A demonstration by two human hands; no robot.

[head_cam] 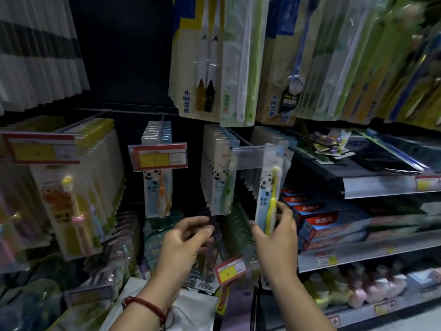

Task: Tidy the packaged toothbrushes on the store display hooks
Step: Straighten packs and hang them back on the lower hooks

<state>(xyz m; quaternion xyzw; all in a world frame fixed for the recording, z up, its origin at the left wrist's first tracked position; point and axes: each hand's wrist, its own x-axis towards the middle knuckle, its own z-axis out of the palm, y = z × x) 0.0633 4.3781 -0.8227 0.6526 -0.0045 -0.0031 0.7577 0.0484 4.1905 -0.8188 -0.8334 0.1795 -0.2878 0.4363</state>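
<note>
- The right hand [274,235] reaches up and forward, palm turned leftward. Its fingers [286,215] and thumb pinch the lower end of a clear plastic panda-print packet [268,185] holding a yellow toothbrush.
- The packet stands nearly upright, with its top at the front end of a wire display hook [248,149]. Whether it hangs on the hook cannot be told.
- The left hand [183,244], with a red braided bracelet [145,305] at the wrist, reaches forward lower down. Its curled fingers [202,226] grip a dark packet [212,217] on a lower hook.
- A row of matching packets [219,177] hangs between the hands.
</note>
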